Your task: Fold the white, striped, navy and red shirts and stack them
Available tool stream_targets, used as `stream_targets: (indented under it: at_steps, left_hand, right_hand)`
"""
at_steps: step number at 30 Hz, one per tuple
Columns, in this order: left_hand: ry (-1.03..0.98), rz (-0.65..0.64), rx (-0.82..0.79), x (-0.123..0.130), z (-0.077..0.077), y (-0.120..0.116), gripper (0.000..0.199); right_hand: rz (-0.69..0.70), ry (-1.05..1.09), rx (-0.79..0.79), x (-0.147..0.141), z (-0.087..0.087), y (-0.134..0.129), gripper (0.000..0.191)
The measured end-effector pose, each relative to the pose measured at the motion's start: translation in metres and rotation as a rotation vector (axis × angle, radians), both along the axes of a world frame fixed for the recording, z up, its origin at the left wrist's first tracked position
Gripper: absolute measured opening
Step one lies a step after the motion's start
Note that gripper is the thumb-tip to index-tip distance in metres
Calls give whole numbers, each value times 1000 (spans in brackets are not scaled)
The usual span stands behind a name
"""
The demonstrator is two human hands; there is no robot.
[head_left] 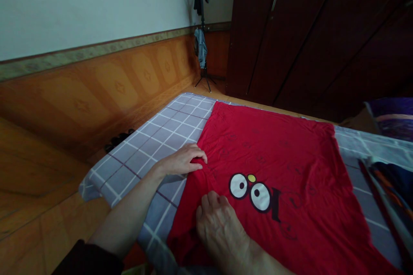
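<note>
A red T-shirt (274,142) lies spread over a checked grey cloth, printed with two cartoon eyes and dark curls. At its left edge my left hand (189,159) pinches a fold of the fabric between thumb and fingers. Closer to me, my right hand (219,225) is closed over the shirt, left of the printed eyes, with its fingers curled into the cloth. The fingertips of the right hand are partly hidden. Below that hand, the shirt's near part is dark and bunched.
The checked grey cloth (174,124) covers the surface under the shirt. Dark folded fabric with orange stripes (392,184) lies at the right. A coat stand (202,21) rises beyond, beside a dark wardrobe (290,38). Shoes (119,139) are on the floor at left.
</note>
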State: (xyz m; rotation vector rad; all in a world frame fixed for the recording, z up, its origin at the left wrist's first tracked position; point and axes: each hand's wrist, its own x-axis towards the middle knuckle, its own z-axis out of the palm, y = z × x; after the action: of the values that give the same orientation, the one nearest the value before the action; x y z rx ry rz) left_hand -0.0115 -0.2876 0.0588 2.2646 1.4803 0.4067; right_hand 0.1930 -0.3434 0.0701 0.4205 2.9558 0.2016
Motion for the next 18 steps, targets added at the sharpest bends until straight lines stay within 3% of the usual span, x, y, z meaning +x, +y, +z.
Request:
stream_targets:
  at_steps: [4,10,18]
  left_hand:
    - [0,-67,-16,-2,-1,1,11]
    - [-15,91,26,-2,-6,1,7]
    - [-36,148,49,-2,-6,2,10]
  right_hand:
    - [0,-23,-40,-1,3,1,13]
    - [-26,12,-95,-3,2,2,13]
    - [-45,-49,-90,-5,3,-1,14]
